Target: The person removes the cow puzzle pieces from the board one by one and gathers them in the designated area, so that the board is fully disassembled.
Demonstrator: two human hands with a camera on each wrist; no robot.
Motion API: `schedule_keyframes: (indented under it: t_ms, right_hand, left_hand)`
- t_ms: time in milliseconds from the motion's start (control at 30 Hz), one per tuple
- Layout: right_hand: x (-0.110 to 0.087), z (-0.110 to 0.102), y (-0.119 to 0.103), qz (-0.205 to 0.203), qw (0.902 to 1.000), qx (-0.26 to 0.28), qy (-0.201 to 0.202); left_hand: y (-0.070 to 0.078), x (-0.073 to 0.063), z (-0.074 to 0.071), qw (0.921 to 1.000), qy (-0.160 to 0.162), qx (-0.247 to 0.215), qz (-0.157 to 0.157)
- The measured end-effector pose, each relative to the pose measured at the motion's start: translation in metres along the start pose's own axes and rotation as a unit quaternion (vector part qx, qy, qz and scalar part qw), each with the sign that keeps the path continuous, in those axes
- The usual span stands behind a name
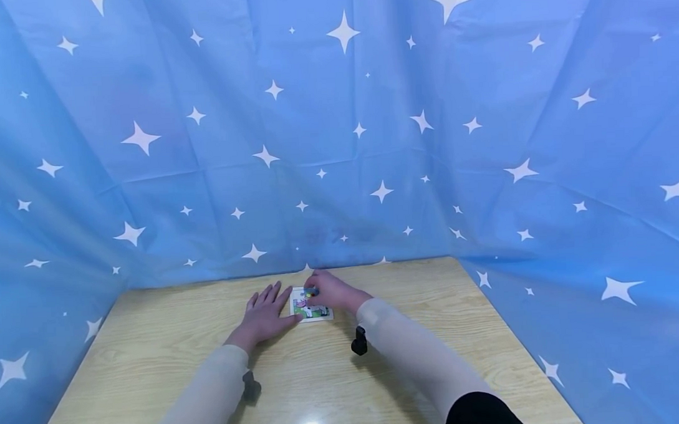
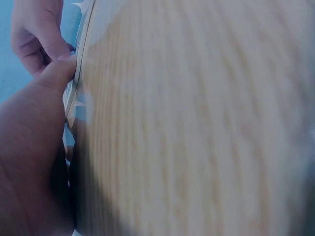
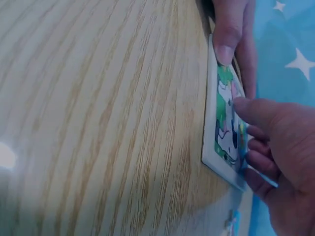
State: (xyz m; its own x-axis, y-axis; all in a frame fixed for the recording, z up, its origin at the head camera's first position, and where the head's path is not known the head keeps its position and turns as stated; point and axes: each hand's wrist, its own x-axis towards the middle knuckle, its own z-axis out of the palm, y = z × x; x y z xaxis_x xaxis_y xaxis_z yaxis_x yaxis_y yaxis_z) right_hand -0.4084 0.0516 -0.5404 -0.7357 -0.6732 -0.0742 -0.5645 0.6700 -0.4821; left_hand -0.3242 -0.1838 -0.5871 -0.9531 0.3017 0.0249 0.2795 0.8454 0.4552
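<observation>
A small white-framed jigsaw puzzle [image 1: 317, 319] with a cow on green lies flat near the table's back edge. Over its upper part, my right hand [image 1: 333, 290] pinches a small blue-and-yellow puzzle piece [image 1: 311, 292], mostly hidden by the fingers. My left hand [image 1: 266, 319] lies spread on the table at the puzzle's left side. In the right wrist view, the left thumb [image 3: 225, 53] presses on the frame's end, and the right thumb [image 3: 243, 105] touches the picture. The left wrist view shows the puzzle only edge-on.
The wooden table [image 1: 300, 375] stretches toward me. A blue star-patterned curtain [image 1: 314, 125] hangs close behind and along the sides. In the right wrist view, a small colourful bit [image 3: 232, 223] lies beyond the puzzle's near end, too blurred to identify.
</observation>
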Motion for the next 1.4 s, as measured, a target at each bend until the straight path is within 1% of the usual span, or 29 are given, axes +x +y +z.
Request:
schedule_keyframes:
  t_ms: [133,167,233,367,400,500,600,633,733,767,833,1000,1067,1200,1267,1400]
  right_hand:
    - [0.002,0.002,-0.001,-0.006,0.9999,-0.013,-0.001]
    - [0.002,0.002,-0.001,-0.007,0.9999,-0.016,0.000]
    - [0.002,0.001,-0.002,-0.007,0.9998,-0.017,-0.002]
    - [0.002,-0.001,-0.006,0.002,0.9999,-0.009,-0.005]
    - [0.003,-0.001,-0.007,0.004,1.0000,-0.003,-0.007]
    - [0.005,-0.002,-0.008,0.011,0.9998,0.008,-0.014]
    - [0.007,-0.002,-0.008,0.019,0.9996,0.006,-0.021]
    - [0.008,-0.002,-0.008,0.021,0.9995,0.004,-0.023]
    - [0.010,-0.002,-0.007,0.028,0.9992,0.005,-0.027]
    - [0.010,-0.002,-0.008,0.030,0.9992,0.008,-0.027]
    - [0.010,-0.003,-0.008,0.033,0.9990,0.013,-0.027]
    - [0.010,-0.002,-0.007,0.032,0.9990,0.025,-0.019]
    - [0.009,-0.001,-0.005,0.031,0.9991,0.026,-0.015]
    - [0.006,0.002,-0.002,0.032,0.9991,0.028,0.000]
    - [0.004,0.002,-0.001,0.028,0.9991,0.031,0.010]
    - [0.000,0.003,0.002,0.005,0.9987,0.045,0.024]
  left_hand:
    - [-0.002,0.003,0.002,0.9999,-0.005,0.012,-0.008]
    - [-0.005,0.004,0.005,1.0000,0.002,0.009,-0.002]
    - [-0.001,0.002,0.001,0.9999,-0.004,0.012,-0.005]
    - [0.000,0.001,0.001,1.0000,0.005,-0.003,0.005]
    - [-0.001,0.002,0.002,1.0000,0.004,-0.001,0.003]
    - [-0.008,0.004,0.007,0.9999,0.013,-0.003,0.010]
    - [-0.007,0.003,0.006,0.9999,0.010,0.003,0.004]
    - [-0.002,0.002,0.002,1.0000,0.005,0.004,0.000]
    - [0.003,0.000,-0.002,1.0000,-0.004,0.004,-0.007]
    - [0.003,-0.001,-0.002,1.0000,-0.005,0.003,-0.007]
    - [-0.002,0.001,0.002,1.0000,0.002,0.002,-0.001]
    - [-0.006,0.004,0.005,1.0000,0.009,0.000,0.004]
    - [-0.004,0.003,0.004,1.0000,0.005,0.002,-0.003]
    - [-0.009,0.007,0.010,1.0000,0.003,0.002,-0.003]
    - [-0.009,0.008,0.012,1.0000,0.002,0.002,-0.004]
    - [-0.007,0.006,0.009,0.9999,0.007,0.004,-0.009]
